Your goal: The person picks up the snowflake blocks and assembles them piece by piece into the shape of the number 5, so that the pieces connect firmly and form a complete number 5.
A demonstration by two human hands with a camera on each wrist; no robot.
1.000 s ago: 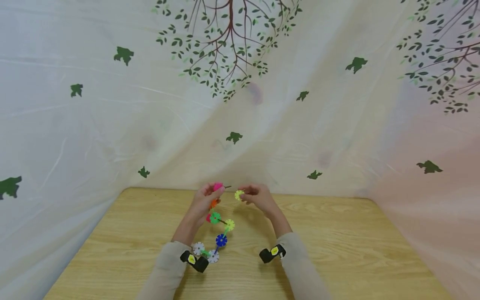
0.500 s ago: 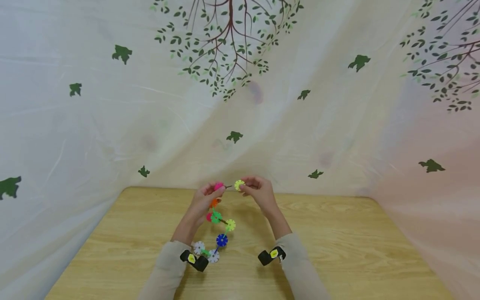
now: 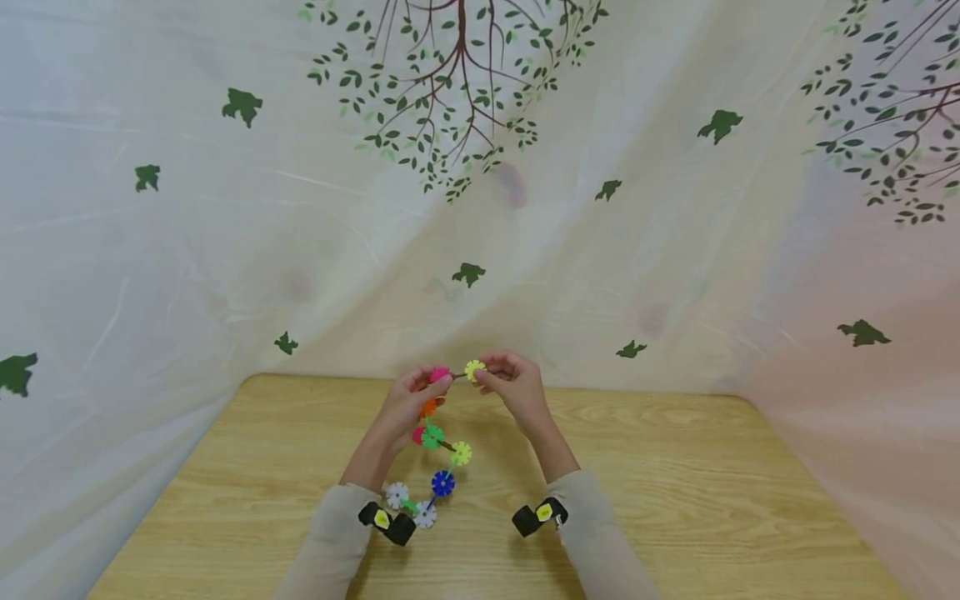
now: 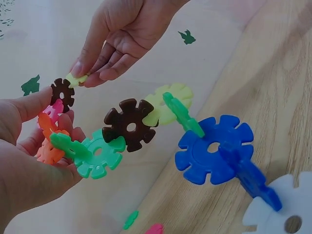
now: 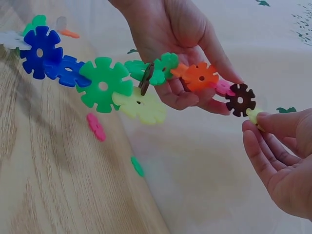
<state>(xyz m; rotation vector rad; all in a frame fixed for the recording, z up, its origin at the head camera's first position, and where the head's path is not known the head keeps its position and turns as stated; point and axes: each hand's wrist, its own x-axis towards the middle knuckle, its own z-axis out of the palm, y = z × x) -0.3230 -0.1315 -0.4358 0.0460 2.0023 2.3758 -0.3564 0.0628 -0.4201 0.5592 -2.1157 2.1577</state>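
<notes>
A chain of flower-shaped interlocking discs hangs from my left hand (image 3: 401,408), whose thumb and fingers pinch it by the pink disc (image 3: 439,374). Beyond that sits a brown disc (image 4: 62,95), the chain's upper end. My right hand (image 3: 519,390) pinches a small yellow disc (image 3: 474,370). Its edge meets the brown disc's rim in both wrist views; how deep it sits in the slot I cannot tell. Below my left hand run orange (image 5: 202,78), green (image 3: 432,437), brown, yellow (image 3: 461,453), blue (image 3: 443,483) and white discs (image 3: 425,515).
A loose pink disc (image 5: 96,127) and a loose green disc (image 5: 137,166) lie near the edge of the wooden table (image 3: 675,483). Behind it hangs a pale cloth (image 3: 360,250) printed with branches and leaves. Each wrist bears a small black camera (image 3: 386,523).
My right hand rose with the yellow disc, then came left until the disc met the brown one; the gap between them has closed. My left hand has hardly moved.
</notes>
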